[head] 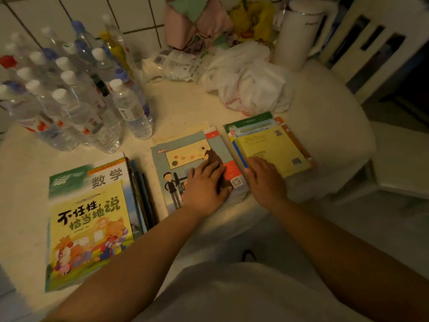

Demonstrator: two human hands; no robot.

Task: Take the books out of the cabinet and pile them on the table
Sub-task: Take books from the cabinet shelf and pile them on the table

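Three piles of books lie on the pale table (185,108). The left pile (92,219) is topped by a yellow picture book over a green maths book. The middle pile (185,154) has a grey-blue cover with a bear and a figure; my left hand (206,184) rests flat on its near right part. The right pile (271,138) has a yellow cover on top; my right hand (264,180) lies flat on its near left corner. Neither hand grips a book. The cabinet is out of view.
Several clear water bottles (76,96) crowd the table's left rear. Crumpled white bags (246,77) and pink and yellow cloth (204,22) lie at the back, beside a white jug (297,31). A white chair (376,43) stands at the right.
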